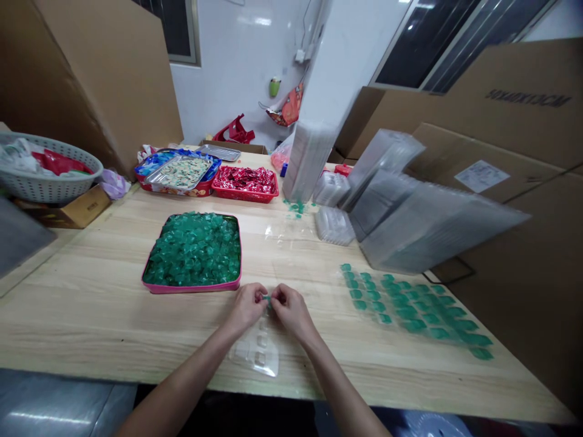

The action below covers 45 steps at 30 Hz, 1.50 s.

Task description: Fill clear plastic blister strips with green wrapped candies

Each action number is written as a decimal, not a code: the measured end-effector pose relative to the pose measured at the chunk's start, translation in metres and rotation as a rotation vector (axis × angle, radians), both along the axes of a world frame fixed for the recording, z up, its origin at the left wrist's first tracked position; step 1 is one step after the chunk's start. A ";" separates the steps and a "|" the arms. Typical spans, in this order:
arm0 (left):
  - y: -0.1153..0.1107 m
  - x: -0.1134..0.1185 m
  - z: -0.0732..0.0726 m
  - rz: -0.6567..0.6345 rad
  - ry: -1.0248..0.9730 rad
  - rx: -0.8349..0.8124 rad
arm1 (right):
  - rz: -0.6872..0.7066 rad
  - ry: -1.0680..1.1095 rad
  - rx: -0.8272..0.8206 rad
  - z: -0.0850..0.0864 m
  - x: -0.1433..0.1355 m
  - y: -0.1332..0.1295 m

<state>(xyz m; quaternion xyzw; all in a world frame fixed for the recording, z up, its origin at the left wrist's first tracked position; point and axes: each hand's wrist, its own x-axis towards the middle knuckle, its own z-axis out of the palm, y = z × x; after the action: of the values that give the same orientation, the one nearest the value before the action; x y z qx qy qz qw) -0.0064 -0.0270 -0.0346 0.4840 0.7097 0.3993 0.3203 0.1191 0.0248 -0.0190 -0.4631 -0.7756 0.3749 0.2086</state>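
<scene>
Both hands meet over the front middle of the table, fingertips pinched close together. My left hand [248, 306] and my right hand [290, 308] grip a small green translucent piece [267, 298] between them. Under them lies a clear plastic blister tray [262, 352] with a row of square pockets; its far end is hidden by the hands. Left of the hands stands a pink-rimmed tin [191, 289] heaped with green pieces [194, 249]. To the right, several clear trays with green pieces in their pockets [410, 309] lie flat on the table.
Stacks of clear plastic trays [410, 212] stand at the right, by cardboard boxes [501, 121]. At the back are a red tray of red packets [246, 182] and a metal tray of pale pieces [182, 172]. A grey basket [50, 182] sits far left. Green scraps [298, 207] lie near the pillar.
</scene>
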 end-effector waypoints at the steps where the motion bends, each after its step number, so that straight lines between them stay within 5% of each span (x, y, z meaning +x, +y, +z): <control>1: 0.000 0.001 0.001 0.006 0.023 -0.006 | 0.003 -0.017 0.029 0.000 0.000 -0.001; 9: 0.005 0.002 0.003 0.007 0.142 -0.048 | 0.082 -0.193 0.237 0.009 0.003 -0.012; 21: -0.022 0.012 0.009 0.063 0.267 -0.025 | 0.358 0.010 0.295 -0.004 0.000 -0.002; 26: -0.045 -0.003 0.007 0.089 0.241 0.015 | 0.395 -0.072 0.214 0.022 -0.020 0.005; 30: -0.051 -0.010 0.004 0.155 0.210 0.040 | 0.460 -0.031 0.345 0.048 -0.066 0.009; 35: -0.048 -0.013 0.003 0.194 0.144 0.063 | 0.627 -0.228 0.434 0.052 -0.117 0.015; 42: -0.051 -0.030 0.003 0.164 0.049 0.094 | 0.528 -0.158 0.377 0.053 -0.106 0.019; 45: -0.052 -0.031 0.001 0.158 0.018 0.103 | 0.561 -0.319 0.432 0.060 -0.108 0.016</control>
<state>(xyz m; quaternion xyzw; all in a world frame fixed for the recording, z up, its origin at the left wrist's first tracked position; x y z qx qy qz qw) -0.0375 -0.0790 -0.0337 0.4461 0.7271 0.4547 0.2561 0.0114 0.0408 0.0406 -0.2311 -0.9559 0.1685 0.0675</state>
